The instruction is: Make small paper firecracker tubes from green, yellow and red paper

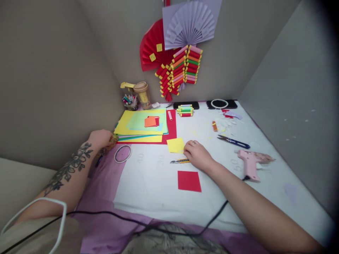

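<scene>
My left hand [102,138] reaches to the table's left edge, fingers curled at a yellowish-brown crinkled item [114,139] I cannot identify. It is beside the stack of coloured paper [124,121]. My right hand [198,155] rests on the table with bent fingers close together, touching the right edge of a small yellow paper square [174,145]. A yellow utility knife [180,161] lies with its blade pointing left, its rear end by my right hand. What, if anything, is under those fingers is hidden. Nearer me lies a red paper square [189,181].
A pink glue gun [249,164] and blue thread snips [233,141] lie to the right. Small paper rolls [185,110] sit at the back before a dark phone [197,105]. A white ring [123,154] lies left. A black cable [111,212] crosses the front.
</scene>
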`<state>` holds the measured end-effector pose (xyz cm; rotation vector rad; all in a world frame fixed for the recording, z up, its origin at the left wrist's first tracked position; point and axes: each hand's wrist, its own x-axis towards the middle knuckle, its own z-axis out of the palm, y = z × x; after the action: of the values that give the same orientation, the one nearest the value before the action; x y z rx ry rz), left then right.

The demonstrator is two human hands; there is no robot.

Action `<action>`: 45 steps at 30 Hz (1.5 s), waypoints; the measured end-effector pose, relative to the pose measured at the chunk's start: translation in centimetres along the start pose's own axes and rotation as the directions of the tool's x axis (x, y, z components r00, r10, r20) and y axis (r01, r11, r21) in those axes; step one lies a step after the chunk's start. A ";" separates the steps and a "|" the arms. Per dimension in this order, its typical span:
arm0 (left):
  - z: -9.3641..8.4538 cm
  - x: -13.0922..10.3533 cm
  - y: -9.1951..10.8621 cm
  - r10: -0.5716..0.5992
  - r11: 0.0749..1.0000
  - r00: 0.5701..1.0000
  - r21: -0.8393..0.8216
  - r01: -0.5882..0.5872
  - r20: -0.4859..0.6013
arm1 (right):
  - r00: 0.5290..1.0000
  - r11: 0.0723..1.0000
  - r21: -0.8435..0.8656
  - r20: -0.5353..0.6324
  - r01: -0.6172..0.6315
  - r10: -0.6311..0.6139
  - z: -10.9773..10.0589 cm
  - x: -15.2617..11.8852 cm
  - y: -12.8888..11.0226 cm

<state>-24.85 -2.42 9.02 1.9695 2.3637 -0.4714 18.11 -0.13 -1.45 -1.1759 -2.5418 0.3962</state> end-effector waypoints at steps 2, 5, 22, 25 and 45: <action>-0.1 -0.1 0.1 -0.022 0.997 0.999 0.073 0.021 0.026 | 1.000 1.000 0.004 0.002 -0.002 0.002 0.0 0.0 0.0; -0.2 -0.2 0.3 -0.031 0.987 0.998 0.160 0.022 0.056 | 1.000 1.000 0.012 0.006 -0.008 0.008 0.1 0.0 0.1; -2.1 -1.1 0.2 -0.034 0.982 0.994 0.187 0.014 0.105 | 1.000 1.000 0.026 0.000 0.000 0.000 0.1 0.1 0.1; -2.1 -1.1 0.1 -0.035 0.981 0.996 0.192 0.019 0.081 | 1.000 0.999 0.032 -0.001 0.004 -0.004 0.2 0.1 0.1; -3.4 -7.7 8.8 0.005 0.912 0.847 -0.344 -0.221 -0.531 | 1.000 0.999 0.041 -0.016 0.004 -0.003 0.2 0.0 0.2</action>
<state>-14.26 -7.63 12.01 2.2094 2.3119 0.5909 18.10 -0.01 -1.72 -1.1548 -2.5096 0.4336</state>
